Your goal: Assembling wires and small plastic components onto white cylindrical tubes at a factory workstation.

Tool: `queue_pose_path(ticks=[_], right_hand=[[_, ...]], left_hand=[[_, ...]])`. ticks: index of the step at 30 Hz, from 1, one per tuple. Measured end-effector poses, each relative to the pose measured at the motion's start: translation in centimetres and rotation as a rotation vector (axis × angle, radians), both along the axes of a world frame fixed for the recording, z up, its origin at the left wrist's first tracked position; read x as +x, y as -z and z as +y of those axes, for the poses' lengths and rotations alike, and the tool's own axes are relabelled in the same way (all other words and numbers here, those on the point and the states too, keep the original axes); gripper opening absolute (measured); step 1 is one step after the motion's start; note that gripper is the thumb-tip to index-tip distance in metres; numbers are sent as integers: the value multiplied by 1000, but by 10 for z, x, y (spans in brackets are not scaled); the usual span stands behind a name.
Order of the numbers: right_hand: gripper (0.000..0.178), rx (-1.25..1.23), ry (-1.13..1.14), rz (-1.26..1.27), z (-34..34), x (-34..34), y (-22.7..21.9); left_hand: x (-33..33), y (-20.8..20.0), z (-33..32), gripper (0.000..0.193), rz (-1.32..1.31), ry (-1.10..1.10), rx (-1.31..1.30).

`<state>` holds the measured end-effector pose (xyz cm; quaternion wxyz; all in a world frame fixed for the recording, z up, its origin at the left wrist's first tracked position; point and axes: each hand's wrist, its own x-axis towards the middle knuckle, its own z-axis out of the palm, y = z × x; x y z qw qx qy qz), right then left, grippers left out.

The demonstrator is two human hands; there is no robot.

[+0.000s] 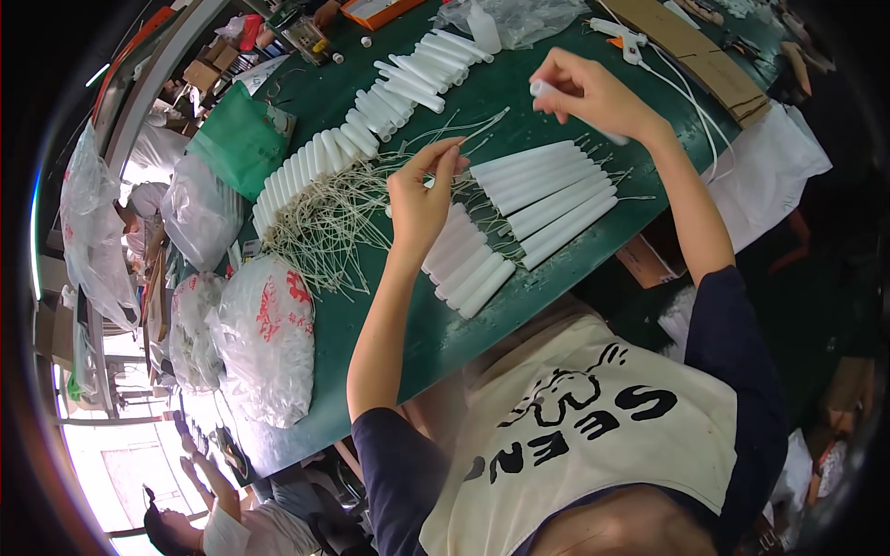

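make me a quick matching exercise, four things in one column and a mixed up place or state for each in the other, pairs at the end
1. left hand
2. right hand
3. glue gun
4. green bag

A. beside the cardboard
B. holding a white tube
C. left of the row of tubes
D. pinching a pale cord

Pairs: 1-D, 2-B, 3-A, 4-C

A smooth, faintly glossy counter [352,343] is shared by mixed materials.
On it, smooth, plastic-looking tubes [556,205] and matt, fibrous-looking cords [320,227] are spread; along its edges, crinkled, glossy plastic bags [264,329] and matt cardboard [695,56] are seen.
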<state>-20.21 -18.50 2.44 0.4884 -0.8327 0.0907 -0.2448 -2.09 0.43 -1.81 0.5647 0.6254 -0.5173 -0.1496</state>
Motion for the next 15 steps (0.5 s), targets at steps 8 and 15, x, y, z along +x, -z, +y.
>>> queue_pose_path(ticks=[8,15], right_hand=[[27,-423,82,-12,9,-4,9],[24,-548,53,23,18,3,11]], left_hand=[[-4,-9,-4,18,-250,-71,28],[-8,-10,-11,18,-359,-48,53]])
